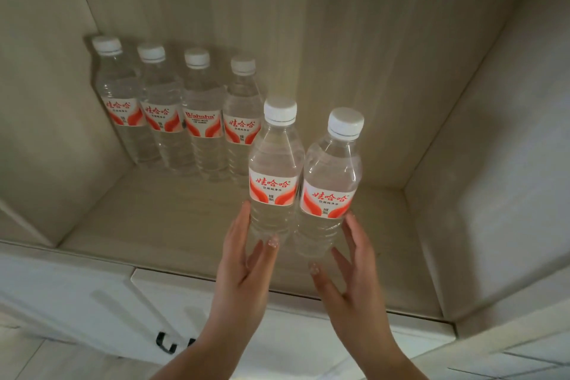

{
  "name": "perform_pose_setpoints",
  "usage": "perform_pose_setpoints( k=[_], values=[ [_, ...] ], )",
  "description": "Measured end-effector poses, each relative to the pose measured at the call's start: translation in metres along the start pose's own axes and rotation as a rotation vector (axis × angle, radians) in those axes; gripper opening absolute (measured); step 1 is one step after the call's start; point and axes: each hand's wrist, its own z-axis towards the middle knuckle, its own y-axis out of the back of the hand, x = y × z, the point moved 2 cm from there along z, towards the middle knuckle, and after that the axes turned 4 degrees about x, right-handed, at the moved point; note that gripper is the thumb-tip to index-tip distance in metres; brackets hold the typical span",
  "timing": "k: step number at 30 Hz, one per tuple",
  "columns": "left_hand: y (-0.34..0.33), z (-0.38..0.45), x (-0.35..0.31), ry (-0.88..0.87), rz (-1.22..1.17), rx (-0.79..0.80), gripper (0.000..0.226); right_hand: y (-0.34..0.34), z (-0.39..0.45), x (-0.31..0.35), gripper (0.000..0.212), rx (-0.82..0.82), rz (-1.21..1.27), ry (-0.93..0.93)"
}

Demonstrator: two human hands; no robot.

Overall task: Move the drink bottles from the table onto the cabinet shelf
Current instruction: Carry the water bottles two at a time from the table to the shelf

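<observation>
Two clear water bottles with white caps and red-and-white labels stand upright side by side near the front of the cabinet shelf (pixel 172 225). My left hand (pixel 243 259) cups the base of the left bottle (pixel 273 176), its straight fingers along the left side and the thumb in front. My right hand (pixel 351 268) rests against the base of the right bottle (pixel 331 182) with fingers spread and the thumb below the base. Neither hand is closed around its bottle. Several more of the same bottles (pixel 172 108) stand in a row at the back left.
The shelf is a pale wooden recess with a back wall, a left side wall and a right side wall (pixel 481 182). Bare shelf lies to the right of the two front bottles. Below are white cabinet doors with a black handle (pixel 166 344).
</observation>
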Motion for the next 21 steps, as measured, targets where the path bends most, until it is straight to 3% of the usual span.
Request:
perform_pose_setpoints(
  k=[6, 17, 21],
  values=[
    [-0.006, 0.002, 0.000, 0.009, -0.026, -0.026, 0.064, 0.005, 0.022, -0.002, 0.063, -0.107, 0.010, -0.092],
    [-0.017, 0.046, 0.005, 0.042, 0.014, -0.124, 0.064, 0.004, 0.074, -0.016, 0.062, -0.116, -0.088, -0.094],
    [-0.020, 0.068, 0.004, 0.047, 0.072, -0.155, 0.064, 0.000, 0.098, -0.023, 0.073, -0.119, -0.140, -0.081]
  ],
)
